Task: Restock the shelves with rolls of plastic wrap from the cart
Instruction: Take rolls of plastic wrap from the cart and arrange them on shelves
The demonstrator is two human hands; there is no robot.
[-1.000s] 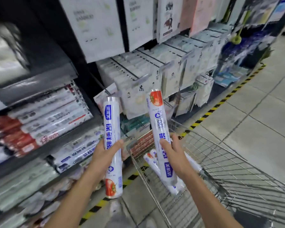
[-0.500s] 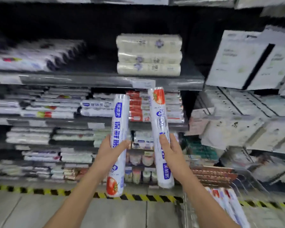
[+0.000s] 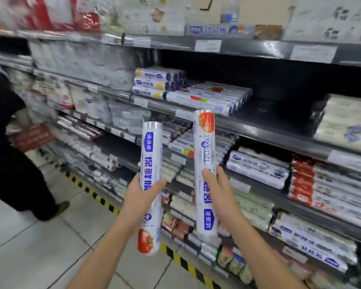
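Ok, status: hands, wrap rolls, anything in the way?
Left hand grips left wrap roll, tomato end down. Right hand grips right wrap roll, tomato end up. Neither shelved yet. Person in dark clothes stands far left.

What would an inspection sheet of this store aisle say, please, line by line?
Surface: shelf has a dark bare stretch right of the stacked rolls.
Job's things: left roll about upright, tomato end down; right roll about upright, tomato end up.
Clutter: nothing seen.
Grips: left grip holds the left roll near mid-length; right grip holds the right roll likewise.
Cables: nothing seen.
Surroundings: person in dark clothes at the left, blurred; tiled floor with a yellow-black stripe along the shelving.
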